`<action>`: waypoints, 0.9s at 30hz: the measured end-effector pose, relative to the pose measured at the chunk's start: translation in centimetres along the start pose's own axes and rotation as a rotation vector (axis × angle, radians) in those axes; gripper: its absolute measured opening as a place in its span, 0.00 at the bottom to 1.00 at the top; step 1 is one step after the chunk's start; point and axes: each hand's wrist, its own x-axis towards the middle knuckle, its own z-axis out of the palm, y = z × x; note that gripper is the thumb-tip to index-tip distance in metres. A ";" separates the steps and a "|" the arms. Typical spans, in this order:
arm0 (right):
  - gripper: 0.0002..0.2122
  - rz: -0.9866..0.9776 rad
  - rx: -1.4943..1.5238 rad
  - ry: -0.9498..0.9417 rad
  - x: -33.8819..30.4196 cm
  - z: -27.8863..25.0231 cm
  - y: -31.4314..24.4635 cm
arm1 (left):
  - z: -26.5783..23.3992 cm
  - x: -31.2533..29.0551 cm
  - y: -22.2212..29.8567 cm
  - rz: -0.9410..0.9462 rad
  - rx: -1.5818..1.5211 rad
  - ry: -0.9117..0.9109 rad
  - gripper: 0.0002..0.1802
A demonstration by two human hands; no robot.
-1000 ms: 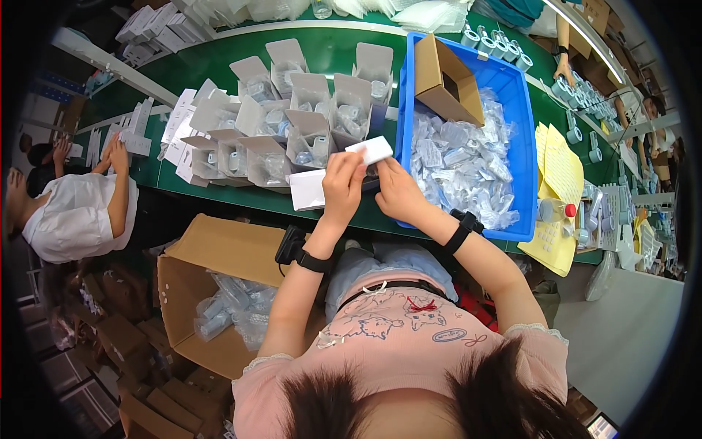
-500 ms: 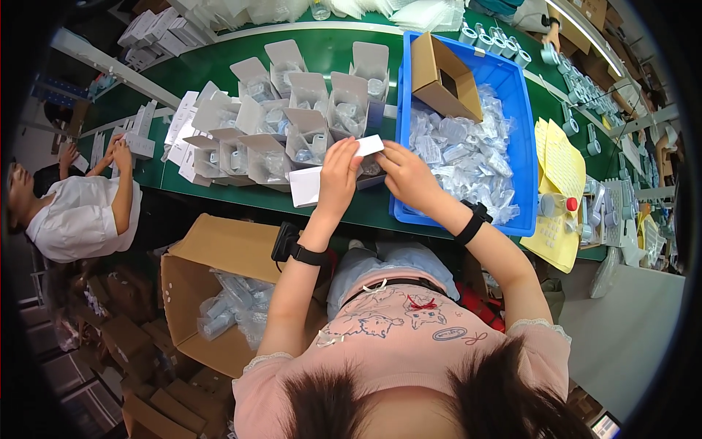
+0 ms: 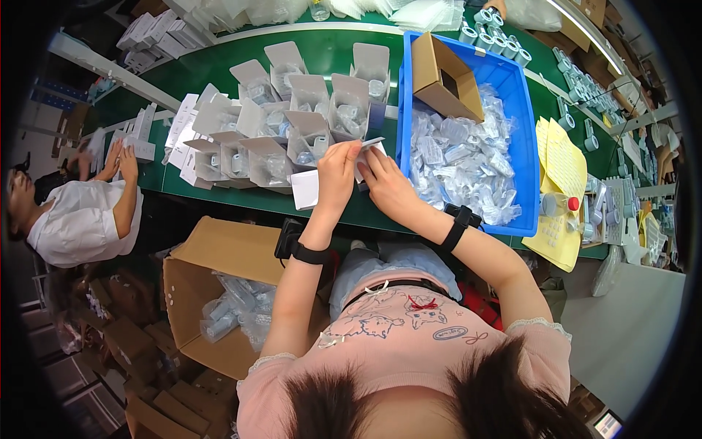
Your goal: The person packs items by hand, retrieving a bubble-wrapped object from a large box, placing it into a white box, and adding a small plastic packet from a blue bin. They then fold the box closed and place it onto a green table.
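Your left hand (image 3: 336,175) and right hand (image 3: 387,186) meet over the near edge of the green desk (image 3: 329,55), both working one small white carton (image 3: 311,186). The fingers of your left hand are clamped on its upper end, and the fingers of your right hand pinch the open flap at the top. The carton sits just above the desk, tilted, close beside the blue bin (image 3: 530,139).

That bin holds a heap of small clear bags (image 3: 461,157) and a brown cardboard box (image 3: 442,77) lying at its far end. To your left stands a cluster of open white cartons (image 3: 292,121) with bagged parts inside. Yellow sheets (image 3: 563,168) lie right of the bin. Below the desk an open brown box (image 3: 219,293) holds more bags. Another person (image 3: 80,216) works at the far left.
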 end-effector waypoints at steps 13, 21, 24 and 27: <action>0.24 0.027 0.068 -0.019 -0.2 0.0 0.0 | -0.4 1.0 0.9 -0.229 -0.018 -0.091 0.15; 0.19 0.080 0.396 -0.014 -0.2 -0.5 2.2 | 0.1 -1.8 -1.4 0.227 0.069 -0.093 0.10; 0.15 0.149 0.671 -0.276 0.3 -4.1 4.1 | 0.2 -2.7 -0.8 0.193 0.146 -0.136 0.13; 0.14 0.238 0.615 -0.113 -0.9 -5.2 5.3 | 0.3 -3.1 -1.1 0.188 0.192 -0.195 0.18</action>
